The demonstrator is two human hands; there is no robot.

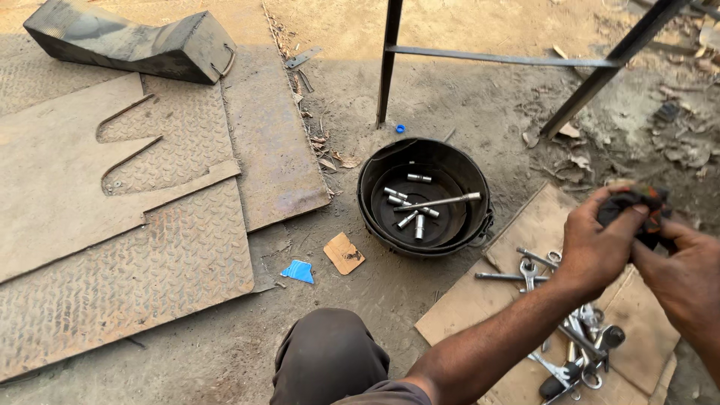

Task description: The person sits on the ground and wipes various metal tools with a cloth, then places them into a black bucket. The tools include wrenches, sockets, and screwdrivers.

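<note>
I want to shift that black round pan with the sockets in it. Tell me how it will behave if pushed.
The black pan sits wide and low on dirt, so it would probably slide and drag rather than tip. The loose sockets and the long bar inside would likely roll and rattle. It is probably fairly heavy with that metal in it.

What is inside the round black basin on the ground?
The round black basin holds several short silver sockets and one long silver extension bar lying across its bottom. The near wall hides the part of the bottom nearest the camera.
</note>
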